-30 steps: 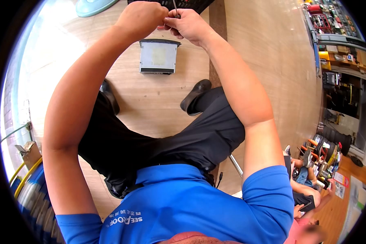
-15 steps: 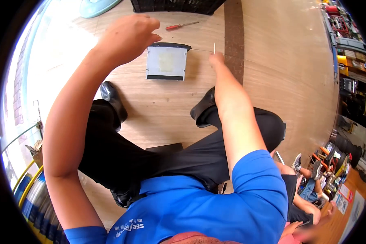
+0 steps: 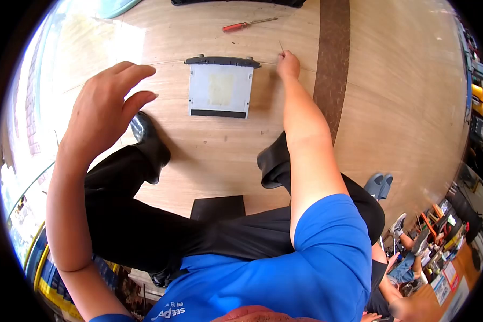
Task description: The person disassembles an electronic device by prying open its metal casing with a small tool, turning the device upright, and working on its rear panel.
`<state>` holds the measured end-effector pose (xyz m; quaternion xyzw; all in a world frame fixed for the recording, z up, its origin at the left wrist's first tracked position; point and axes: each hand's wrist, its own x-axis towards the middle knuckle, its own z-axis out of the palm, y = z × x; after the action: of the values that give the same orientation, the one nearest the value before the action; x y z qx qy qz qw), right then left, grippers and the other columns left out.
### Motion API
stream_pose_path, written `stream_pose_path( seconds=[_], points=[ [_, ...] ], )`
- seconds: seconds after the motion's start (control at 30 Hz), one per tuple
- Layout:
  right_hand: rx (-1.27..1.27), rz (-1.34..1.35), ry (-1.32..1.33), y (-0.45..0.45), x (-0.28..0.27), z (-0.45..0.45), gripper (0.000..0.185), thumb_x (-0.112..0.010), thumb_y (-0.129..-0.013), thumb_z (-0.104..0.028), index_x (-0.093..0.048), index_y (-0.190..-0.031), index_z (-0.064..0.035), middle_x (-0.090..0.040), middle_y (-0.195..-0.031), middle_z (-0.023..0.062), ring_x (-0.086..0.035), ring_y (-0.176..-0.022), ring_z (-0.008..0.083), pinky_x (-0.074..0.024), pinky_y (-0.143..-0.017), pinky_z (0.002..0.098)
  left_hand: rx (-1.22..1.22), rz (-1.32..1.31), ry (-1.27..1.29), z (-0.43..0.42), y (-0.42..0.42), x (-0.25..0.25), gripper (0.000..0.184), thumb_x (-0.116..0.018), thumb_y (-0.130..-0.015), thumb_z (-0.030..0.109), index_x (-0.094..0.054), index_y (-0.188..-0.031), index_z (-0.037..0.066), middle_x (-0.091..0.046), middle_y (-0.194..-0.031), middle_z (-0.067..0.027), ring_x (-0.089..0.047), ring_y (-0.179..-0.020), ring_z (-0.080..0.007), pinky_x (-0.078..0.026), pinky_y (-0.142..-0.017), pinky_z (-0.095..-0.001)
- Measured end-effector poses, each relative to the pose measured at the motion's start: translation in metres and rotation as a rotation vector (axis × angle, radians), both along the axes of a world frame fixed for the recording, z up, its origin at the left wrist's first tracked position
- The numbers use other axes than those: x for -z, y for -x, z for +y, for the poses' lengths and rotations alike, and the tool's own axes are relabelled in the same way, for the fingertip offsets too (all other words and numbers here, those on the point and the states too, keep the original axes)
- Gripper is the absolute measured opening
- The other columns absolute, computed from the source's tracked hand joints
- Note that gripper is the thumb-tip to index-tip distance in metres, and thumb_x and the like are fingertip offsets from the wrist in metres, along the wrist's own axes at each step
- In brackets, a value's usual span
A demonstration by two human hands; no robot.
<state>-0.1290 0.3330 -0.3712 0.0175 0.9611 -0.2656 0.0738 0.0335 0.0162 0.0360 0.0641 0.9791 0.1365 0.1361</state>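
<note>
Silver unit (image 3: 220, 88) lies on the floor (image 3: 214, 166) between right hand (image 3: 288, 65), pinching a thin rod (image 3: 281, 46), and left hand (image 3: 103, 102), fingers parted; beyond lies a red-handled screwdriver (image 3: 237, 27); rightward, grey slippers (image 3: 376, 185).

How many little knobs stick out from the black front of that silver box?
2: a left knob and a right knob, near opposite ends of the black front. That side faces away, so more may be hidden.

Left hand (image 3: 103, 99) loosely curved; right hand (image 3: 288, 65) pinching.
</note>
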Motion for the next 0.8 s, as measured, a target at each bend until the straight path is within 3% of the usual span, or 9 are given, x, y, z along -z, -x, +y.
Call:
stream_pose_path(
  seconds=[0.17, 0.23, 0.37, 0.6, 0.63, 0.67, 0.73, 0.8],
  points=[
    [0.072, 0.039, 0.118, -0.010, 0.000, -0.003, 0.017, -0.063, -0.090, -0.021, -0.068, -0.098, -0.0072, -0.071, -0.092, 0.0144, -0.068, -0.089, 0.0325, -0.0522, -0.079, 0.0420, 0.053, -0.002, -0.013, -0.011, -0.003, -0.005, 0.032, -0.069, -0.087, 0.015, -0.062, -0.117, 0.004, -0.067, -0.105, -0.0140, -0.065, -0.094, -0.0331, -0.052, -0.081, -0.0413],
    [0.289, 0.053, 0.203, -0.025, -0.008, -0.004, 0.018, -0.064, -0.089, -0.021, -0.068, -0.098, -0.0049, -0.071, -0.091, 0.0152, -0.068, -0.090, 0.0320, -0.0519, -0.080, 0.0416, 0.074, 0.026, 0.026, -0.005, -0.001, -0.011, 0.036, -0.068, -0.089, 0.017, -0.060, -0.122, 0.006, -0.066, -0.110, -0.0140, -0.063, -0.098, -0.0334, -0.051, -0.086, -0.0412],
    [0.437, -0.073, 0.092, -0.095, -0.025, -0.011, 0.022, -0.059, -0.090, -0.018, -0.064, -0.102, -0.0004, -0.069, -0.099, 0.0226, -0.065, -0.097, 0.0396, -0.0513, -0.084, 0.0454, 0.052, -0.018, 0.105, 0.004, -0.007, -0.010, 0.041, -0.065, -0.091, 0.023, -0.058, -0.129, 0.009, -0.064, -0.119, -0.0125, -0.061, -0.110, -0.0317, -0.049, -0.094, -0.0419],
    [0.643, -0.208, 0.032, -0.207, -0.060, -0.027, 0.026, -0.057, -0.090, -0.019, -0.061, -0.100, 0.0036, -0.067, -0.104, 0.0261, -0.064, -0.101, 0.0428, -0.0501, -0.088, 0.0479, 0.185, -0.049, 0.110, 0.020, -0.012, -0.018, 0.046, -0.066, -0.092, 0.027, -0.056, -0.132, 0.009, -0.063, -0.123, -0.0164, -0.060, -0.114, -0.0336, -0.048, -0.098, -0.0430],
    [0.528, -0.246, -0.017, -0.223, -0.063, -0.024, 0.025, -0.057, -0.089, -0.018, -0.062, -0.100, 0.0039, -0.067, -0.104, 0.0264, -0.064, -0.100, 0.0426, -0.0499, -0.088, 0.0484, 0.204, -0.042, 0.107, 0.021, -0.021, -0.024, 0.046, -0.066, -0.092, 0.027, -0.056, -0.132, 0.009, -0.063, -0.123, -0.0164, -0.060, -0.114, -0.0336, -0.048, -0.098, -0.0430],
    [0.418, -0.286, -0.067, -0.238, -0.064, -0.020, 0.025, -0.057, -0.088, -0.017, -0.063, -0.099, 0.0042, -0.067, -0.104, 0.0266, -0.064, -0.099, 0.0424, -0.0498, -0.088, 0.0489, 0.206, 0.080, -0.015, 0.022, -0.030, -0.029, 0.035, -0.064, -0.090, 0.024, -0.062, -0.120, 0.008, -0.067, -0.109, -0.0179, -0.063, -0.103, -0.0353, -0.050, -0.088, -0.0445],
    [0.382, -0.344, -0.069, -0.256, -0.059, -0.013, 0.023, -0.057, -0.088, -0.016, -0.065, -0.097, 0.0026, -0.068, -0.102, 0.0262, -0.065, -0.097, 0.0416, -0.0505, -0.087, 0.0480, 0.225, -0.150, 0.045, 0.027, -0.006, -0.042, 0.038, -0.064, -0.090, 0.028, -0.062, -0.120, 0.004, -0.068, -0.104, -0.0220, -0.065, -0.097, -0.0388, -0.051, -0.082, -0.0464],
    [0.327, -0.398, -0.068, -0.266, -0.068, -0.014, 0.021, -0.057, -0.087, -0.016, -0.067, -0.096, 0.0010, -0.068, -0.099, 0.0259, -0.066, -0.095, 0.0408, -0.0512, -0.085, 0.0471, 0.243, -0.174, 0.069, 0.033, -0.005, -0.051, 0.039, -0.063, -0.089, 0.029, -0.063, -0.118, 0.003, -0.068, -0.106, -0.0210, -0.065, -0.098, -0.0378, -0.051, -0.081, -0.0463]
  ],
)
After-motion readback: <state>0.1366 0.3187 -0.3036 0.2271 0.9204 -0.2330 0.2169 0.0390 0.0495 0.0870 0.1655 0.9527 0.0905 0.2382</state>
